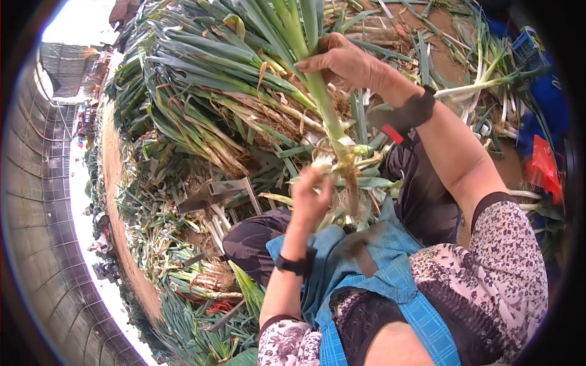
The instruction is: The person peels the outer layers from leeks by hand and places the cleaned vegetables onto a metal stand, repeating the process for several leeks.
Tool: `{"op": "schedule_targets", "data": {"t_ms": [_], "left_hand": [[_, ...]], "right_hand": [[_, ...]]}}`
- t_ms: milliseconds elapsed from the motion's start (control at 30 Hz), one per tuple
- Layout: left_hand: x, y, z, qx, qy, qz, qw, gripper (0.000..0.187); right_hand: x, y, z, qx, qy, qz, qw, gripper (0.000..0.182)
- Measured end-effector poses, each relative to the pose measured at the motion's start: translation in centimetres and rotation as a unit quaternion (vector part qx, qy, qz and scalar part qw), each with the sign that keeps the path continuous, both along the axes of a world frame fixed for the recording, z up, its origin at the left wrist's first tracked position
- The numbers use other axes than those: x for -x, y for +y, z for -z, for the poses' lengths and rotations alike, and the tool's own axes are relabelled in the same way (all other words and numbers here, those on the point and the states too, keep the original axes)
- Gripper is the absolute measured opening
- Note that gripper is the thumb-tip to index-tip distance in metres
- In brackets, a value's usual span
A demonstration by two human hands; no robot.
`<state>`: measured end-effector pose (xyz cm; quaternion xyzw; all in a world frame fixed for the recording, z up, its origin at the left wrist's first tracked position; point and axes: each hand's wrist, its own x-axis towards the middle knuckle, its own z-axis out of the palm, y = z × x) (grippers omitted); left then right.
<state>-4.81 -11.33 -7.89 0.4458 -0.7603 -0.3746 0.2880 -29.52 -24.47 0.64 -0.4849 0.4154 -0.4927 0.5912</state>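
My right hand (343, 63) is wrapped round the upper stalk of a large green onion (326, 107), held almost upright with its leaves at the top. Below, close to the stalk's base, my left hand (311, 194) has curled fingers and is blurred by motion. Something pale shows at its fingertips, too smeared to name. Brownish roots hang from the onion's lower end above my lap, and loose pieces of skin and leaf stick out around the base.
A big heap of green onions (201, 73) lies ahead and to the left. A metal stand (217, 192) is beside my left knee. Tied bundles (204, 277) lie at lower left. Trimmed stalks (482, 85), a red plastic bag (544, 168) and a blue crate (528, 49) are at right.
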Motion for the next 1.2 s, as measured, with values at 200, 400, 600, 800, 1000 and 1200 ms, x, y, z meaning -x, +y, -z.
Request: {"op": "schedule_targets", "data": {"t_ms": [200,400,600,800,1000,1200], "left_hand": [[4.0,-5.6,-6.3,-0.298,0.353,-0.082,0.883,0.014],[4.4,-4.8,-6.1,-0.353,0.438,-0.051,0.825,0.014],[5.7,-3.4,-4.7,-0.462,0.494,-0.099,0.73,0.02],[5.5,-2.8,-4.5,-0.509,0.589,-0.092,0.621,0.022],[4.1,-3.0,-1.7,-0.529,0.463,-0.08,0.706,0.015],[-0.2,3.1,8.0,-0.295,-0.101,-0.05,0.949,0.043]], "right_hand": [[-1.6,1.5,-0.2,-0.038,-0.17,-0.07,0.982,0.031],[-1.0,1.0,0.8,-0.055,-0.179,-0.135,0.973,0.032],[-1.3,1.5,0.4,-0.038,-0.269,-0.203,0.941,0.029],[-1.8,2.1,0.5,-0.058,-0.263,-0.252,0.93,0.031],[-3.6,2.5,0.7,-0.115,-0.304,-0.25,0.912,0.03],[-3.9,1.0,0.0,-0.051,-0.182,-0.145,0.971,0.033]]}}
